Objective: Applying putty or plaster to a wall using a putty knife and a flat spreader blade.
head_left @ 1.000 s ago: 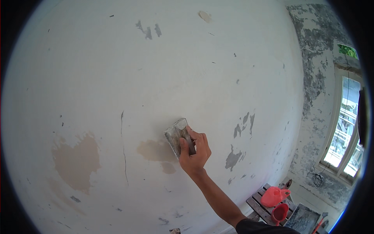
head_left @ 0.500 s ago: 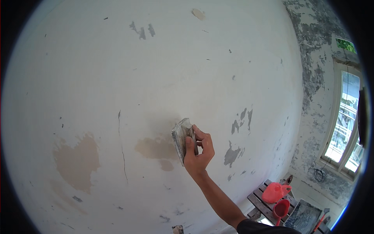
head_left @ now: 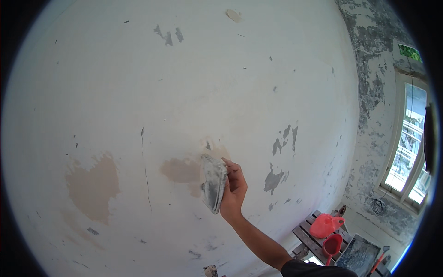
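Note:
My right hand [head_left: 233,187] is closed on a grey, plaster-smeared float [head_left: 212,182] at the middle of the white wall [head_left: 106,92]. The float stands tilted, its flat face turned leftward; I cannot tell whether its edge touches the wall. Beside it lies a beige patch [head_left: 180,170], with a smaller beige smear and a dark chip [head_left: 208,145] just above. A larger beige patch [head_left: 92,187] and a thin crack are to the left. My left hand is not in view; a crusted object [head_left: 210,271] shows at the bottom edge.
At lower right a slatted wooden stand [head_left: 308,237] holds a red bag [head_left: 325,225] and a red scoop [head_left: 332,244], beside a smeared tray [head_left: 357,254] and an orange-handled tool [head_left: 378,261]. The mottled side wall [head_left: 369,69] has a window [head_left: 405,143] and coiled cable [head_left: 378,207].
My right hand and the float have moved down and slightly right, and the float has turned to show its flat face. The smear and dark chip above it are now uncovered.

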`<action>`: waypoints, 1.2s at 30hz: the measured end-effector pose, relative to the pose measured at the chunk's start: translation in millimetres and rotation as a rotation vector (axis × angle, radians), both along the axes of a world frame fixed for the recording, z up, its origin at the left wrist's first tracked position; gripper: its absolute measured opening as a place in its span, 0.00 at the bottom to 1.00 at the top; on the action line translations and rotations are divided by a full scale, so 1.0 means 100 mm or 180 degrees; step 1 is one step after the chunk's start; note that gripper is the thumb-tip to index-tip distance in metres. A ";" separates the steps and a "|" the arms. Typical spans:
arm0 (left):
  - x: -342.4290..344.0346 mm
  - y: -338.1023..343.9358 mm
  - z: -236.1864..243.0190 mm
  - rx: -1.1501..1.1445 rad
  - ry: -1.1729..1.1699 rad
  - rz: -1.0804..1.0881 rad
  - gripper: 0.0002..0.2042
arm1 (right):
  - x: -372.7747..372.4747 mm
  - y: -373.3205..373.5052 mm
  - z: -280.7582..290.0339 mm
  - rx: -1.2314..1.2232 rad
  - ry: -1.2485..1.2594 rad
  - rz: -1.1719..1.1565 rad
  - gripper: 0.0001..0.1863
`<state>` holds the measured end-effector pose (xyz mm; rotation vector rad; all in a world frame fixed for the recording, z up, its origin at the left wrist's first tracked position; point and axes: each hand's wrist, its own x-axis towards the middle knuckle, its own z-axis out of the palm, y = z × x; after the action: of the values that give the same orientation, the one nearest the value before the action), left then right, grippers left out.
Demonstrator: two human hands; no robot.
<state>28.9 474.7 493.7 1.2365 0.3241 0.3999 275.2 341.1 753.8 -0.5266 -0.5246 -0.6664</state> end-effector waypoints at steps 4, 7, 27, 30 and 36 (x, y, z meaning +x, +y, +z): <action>-0.08 -0.05 0.06 -0.0053 0.0069 -0.0039 0.27 | 0.11 -0.39 -0.26 0.0427 0.0138 0.1531 0.11; -0.06 -0.08 0.02 -0.0166 0.0035 0.0135 0.27 | 0.15 -0.45 -0.20 0.0305 0.0143 0.1463 0.14; 0.05 -0.06 0.11 -0.0067 0.0224 -0.0175 0.27 | 0.21 -0.16 -0.14 -0.2073 -0.0850 -0.2279 0.18; 0.08 -0.04 0.04 -0.0203 0.0052 -0.0078 0.27 | 0.29 -0.27 0.00 -0.1222 -0.0261 -0.2465 0.16; 0.07 -0.03 -0.01 -0.0166 0.0037 -0.0240 0.27 | 0.54 -0.21 0.12 -0.1400 -0.0052 -0.3436 0.15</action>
<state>35.5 471.9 492.8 1.1967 0.2954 0.3176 329.3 320.1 766.1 -1.2461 -0.3709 -1.5948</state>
